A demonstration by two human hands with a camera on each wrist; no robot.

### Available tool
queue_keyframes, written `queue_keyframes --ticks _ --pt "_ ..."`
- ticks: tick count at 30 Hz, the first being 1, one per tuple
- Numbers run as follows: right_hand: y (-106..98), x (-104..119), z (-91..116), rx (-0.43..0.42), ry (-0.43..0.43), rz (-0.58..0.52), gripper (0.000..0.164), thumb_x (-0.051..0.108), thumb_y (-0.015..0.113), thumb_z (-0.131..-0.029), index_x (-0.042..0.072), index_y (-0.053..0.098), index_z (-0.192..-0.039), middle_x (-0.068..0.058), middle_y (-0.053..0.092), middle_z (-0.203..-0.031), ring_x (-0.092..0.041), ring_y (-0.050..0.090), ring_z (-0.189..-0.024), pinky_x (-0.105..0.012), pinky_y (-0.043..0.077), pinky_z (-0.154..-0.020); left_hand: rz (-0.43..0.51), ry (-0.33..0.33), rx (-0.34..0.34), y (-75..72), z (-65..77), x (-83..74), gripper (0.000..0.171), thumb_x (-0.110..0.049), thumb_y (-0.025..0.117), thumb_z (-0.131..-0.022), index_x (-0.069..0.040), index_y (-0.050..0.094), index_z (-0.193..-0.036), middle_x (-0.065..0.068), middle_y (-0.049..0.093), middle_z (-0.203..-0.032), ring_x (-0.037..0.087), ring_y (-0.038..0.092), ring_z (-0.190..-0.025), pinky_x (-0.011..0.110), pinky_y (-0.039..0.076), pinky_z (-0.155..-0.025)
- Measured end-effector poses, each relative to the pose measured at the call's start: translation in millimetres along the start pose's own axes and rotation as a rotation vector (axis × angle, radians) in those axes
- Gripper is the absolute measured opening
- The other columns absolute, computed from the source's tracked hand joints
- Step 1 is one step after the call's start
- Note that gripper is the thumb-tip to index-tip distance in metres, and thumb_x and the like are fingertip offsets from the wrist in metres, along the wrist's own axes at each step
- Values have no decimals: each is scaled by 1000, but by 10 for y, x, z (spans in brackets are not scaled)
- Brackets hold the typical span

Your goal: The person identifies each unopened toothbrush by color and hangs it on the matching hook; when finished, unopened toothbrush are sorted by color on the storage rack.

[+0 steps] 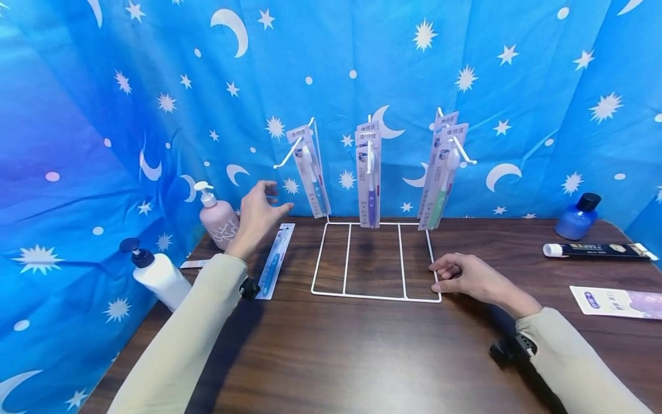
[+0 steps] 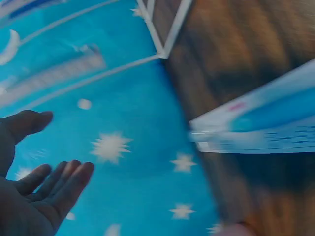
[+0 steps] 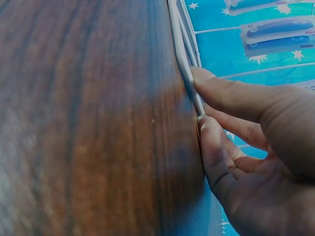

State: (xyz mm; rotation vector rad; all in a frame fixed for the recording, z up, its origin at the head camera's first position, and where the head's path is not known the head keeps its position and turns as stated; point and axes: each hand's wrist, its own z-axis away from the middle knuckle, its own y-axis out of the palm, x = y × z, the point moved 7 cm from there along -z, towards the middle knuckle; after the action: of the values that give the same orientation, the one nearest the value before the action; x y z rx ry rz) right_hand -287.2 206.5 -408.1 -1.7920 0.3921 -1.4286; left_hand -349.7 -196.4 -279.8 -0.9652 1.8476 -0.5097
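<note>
A white wire display rack (image 1: 360, 296) stands on the table, its three hook arms hung with packaged toothbrushes. My left hand (image 1: 261, 214) is raised left of the left hook's toothbrush pack (image 1: 312, 175), thumb and fingers spread apart with nothing between them. Below it, a blue toothbrush pack (image 1: 275, 261) lies on the table. With thumb and fingers, my right hand (image 1: 468, 277) pinches the base wire (image 3: 184, 64) near the rack's front right corner. Purple toothbrush packs (image 1: 368, 178) hang on the middle hook, and green toothbrush packs (image 1: 439, 184) on the right one.
At the left stand a pink pump bottle (image 1: 217, 219) and a white pump bottle (image 1: 162, 283). On the right are a blue bottle (image 1: 576, 218), a black toothpaste tube (image 1: 600, 250) and a flat white-and-purple pack (image 1: 618, 302). A starry blue cloth (image 1: 331, 52) hangs behind the table.
</note>
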Motion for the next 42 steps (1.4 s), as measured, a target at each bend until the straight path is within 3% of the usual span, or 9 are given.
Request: queue_keyframes --ticks 4,8,12,19,23,32,39,42 --pt "-9 5 4 -4 -13 3 41 28 80 -80 4 67 -110 -1 62 -86 -17 54 -78 -31 45 -71 -90 -130 92 204 16 383 54 -30 77 -82 -3 57 -125 15 63 -116 31 59 -104 49 37 -97" --pt "2 2 2 2 -14 -1 42 29 80 -80 3 67 -111 -1 61 -86 -17 54 -79 -31 45 -71 -137 -249 205 426 50 738 47 -30 77 -83 -2 63 -118 17 64 -116 32 57 -105 46 45 -89" --pt "-6 6 5 3 -10 2 41 27 80 -80 3 67 -111 -1 62 -86 -17 55 -79 -31 45 -71 -147 -314 278 549 105 919 35 -27 77 -83 -1 71 -106 15 67 -111 29 58 -99 43 48 -82" --pt "-2 13 -1 18 -20 -3 42 28 80 -80 3 67 -112 0 62 -87 -17 55 -80 -33 45 -73 -253 -305 311 596 185 1005 22 -24 77 -82 -3 75 -87 10 71 -89 24 60 -79 35 47 -68" --pt "-20 -2 23 4 -16 1 42 27 80 -80 2 67 -111 0 62 -86 -17 55 -79 -31 45 -71 -257 -293 313 638 178 991 21 -23 76 -83 -2 74 -87 9 69 -82 23 60 -74 32 46 -64" --pt "-30 1 3 5 -15 -22 43 27 81 -79 3 67 -111 -1 63 -87 -18 56 -80 -29 46 -71 -301 -265 303 656 75 896 27 -28 70 -89 -4 70 -77 7 63 -70 22 57 -66 32 42 -57" --pt "-21 -1 2 12 -15 -34 42 26 80 -80 2 67 -111 -1 63 -87 -18 56 -80 -27 45 -70 -351 -229 324 693 22 865 38 -20 63 -90 -10 56 -54 1 48 -51 18 50 -49 32 36 -50" --pt "-14 0 -1 17 -12 -34 42 26 81 -79 2 67 -111 -1 63 -86 -18 57 -80 -27 45 -70 -305 -249 321 661 48 879 40 -21 61 -90 -11 54 -52 -1 45 -48 18 49 -48 32 38 -51"
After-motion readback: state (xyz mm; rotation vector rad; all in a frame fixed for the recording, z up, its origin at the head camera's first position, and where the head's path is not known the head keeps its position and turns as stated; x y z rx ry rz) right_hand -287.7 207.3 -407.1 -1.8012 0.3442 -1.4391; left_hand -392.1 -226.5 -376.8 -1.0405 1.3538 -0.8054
